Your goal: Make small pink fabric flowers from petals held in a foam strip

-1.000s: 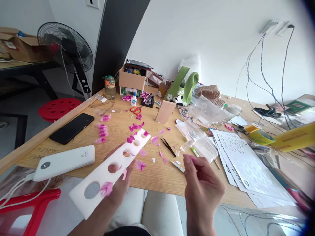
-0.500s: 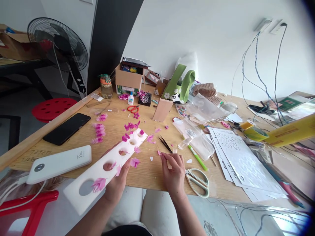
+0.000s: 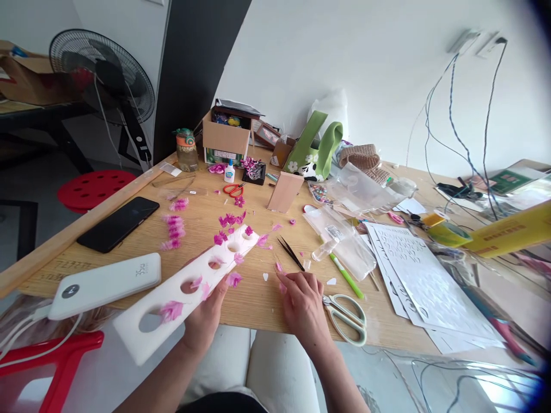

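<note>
My left hand (image 3: 205,315) is closed around a long white block with round holes (image 3: 150,345), tilted above the table's front edge. Pink and magenta flowers (image 3: 171,311) on thin stems stick out along it. My right hand (image 3: 305,301) is closed, its fingertips pinched at a small pink petal piece (image 3: 282,287) low over the wood. Black tweezers (image 3: 291,252) lie just beyond that hand. Scissors with pale handles (image 3: 345,318) rest against its right side. A small white petal shape (image 3: 265,277) lies between the two hands.
On the left are a white power bank (image 3: 105,285), a phone (image 3: 118,223) and fuzzy pink strips (image 3: 173,232). A wooden block (image 3: 284,192), glue bottle (image 3: 229,172) and red-handled scissors (image 3: 233,190) stand or lie farther back. Printed sheets (image 3: 424,275) and a green pen (image 3: 346,276) are on the right.
My right hand has turned palm-down and lowered slightly, with the pink piece at its fingertips. The white block in my left hand has shifted very slightly.
</note>
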Motion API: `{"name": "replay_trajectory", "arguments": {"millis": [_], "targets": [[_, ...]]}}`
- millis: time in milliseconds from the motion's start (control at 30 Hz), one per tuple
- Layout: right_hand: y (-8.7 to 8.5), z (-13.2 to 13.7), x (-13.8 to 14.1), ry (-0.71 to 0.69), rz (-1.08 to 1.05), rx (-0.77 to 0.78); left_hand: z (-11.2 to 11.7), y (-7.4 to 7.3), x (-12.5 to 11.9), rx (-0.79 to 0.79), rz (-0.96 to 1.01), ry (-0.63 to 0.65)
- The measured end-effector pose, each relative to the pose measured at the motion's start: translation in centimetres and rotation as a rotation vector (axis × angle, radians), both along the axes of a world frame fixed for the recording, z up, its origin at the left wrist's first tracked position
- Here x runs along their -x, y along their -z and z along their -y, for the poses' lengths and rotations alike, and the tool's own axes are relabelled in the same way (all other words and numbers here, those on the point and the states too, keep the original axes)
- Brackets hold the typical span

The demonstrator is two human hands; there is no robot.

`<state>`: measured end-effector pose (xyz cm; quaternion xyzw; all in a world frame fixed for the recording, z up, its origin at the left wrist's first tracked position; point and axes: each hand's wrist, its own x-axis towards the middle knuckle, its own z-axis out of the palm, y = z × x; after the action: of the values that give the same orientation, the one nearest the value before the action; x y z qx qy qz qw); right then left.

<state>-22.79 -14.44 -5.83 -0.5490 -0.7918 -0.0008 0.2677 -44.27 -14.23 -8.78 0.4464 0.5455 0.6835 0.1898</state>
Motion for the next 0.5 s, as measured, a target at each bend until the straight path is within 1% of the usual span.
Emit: {"name": "replay_trajectory", "arguments": {"millis": [133, 233, 400, 500], "targets": [[0.14, 0.04, -0.23, 0.009, -0.019, -0.006, -0.13, 0.04, 0.01, 0.005, 0.028, 0.004], [0.07, 0.11, -0.33, 0.027, -0.041, -0.012, -0.14, -0.29, -0.06, 0.022, 0.024, 0.02], [-0.29, 0.2, -0.39, -0.001, -0.061, 0.027, -0.03, -0.87, -0.2, 0.044, 0.047, 0.051], [-0.38, 0.25, -0.5, -0.003, -0.047, 0.007, -0.05, -0.87, -0.24, 0.044, 0.066, 0.05]]}}
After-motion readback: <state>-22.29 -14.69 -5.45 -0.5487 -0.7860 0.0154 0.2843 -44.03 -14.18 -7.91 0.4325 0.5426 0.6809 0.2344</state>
